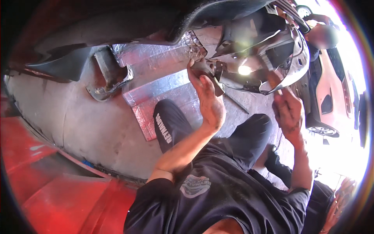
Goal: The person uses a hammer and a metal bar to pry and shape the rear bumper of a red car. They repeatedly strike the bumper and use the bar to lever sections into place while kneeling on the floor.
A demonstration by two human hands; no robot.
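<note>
My left hand (210, 105) is closed round a dark, flat-sided piece (203, 70) that looks like metal. That piece sits against the near left edge of a large torn car-body part (249, 80), which has a pale inner face and bent edges. My right hand (289, 111) grips a tool with a brown, wood-like handle (275, 79). The tool is raised beside the right side of the body part. Motion blur and glare hide its head, so its exact kind does not show.
Silvery foil-faced sheeting (156, 84) lies on the floor left of my knees. A dark bumper-like panel (117, 23) overhangs the far side, near a loose bracket-like part (107, 72). Red panels (66, 195) are at the lower left. A person (321, 37) and a car (331, 89) are at right.
</note>
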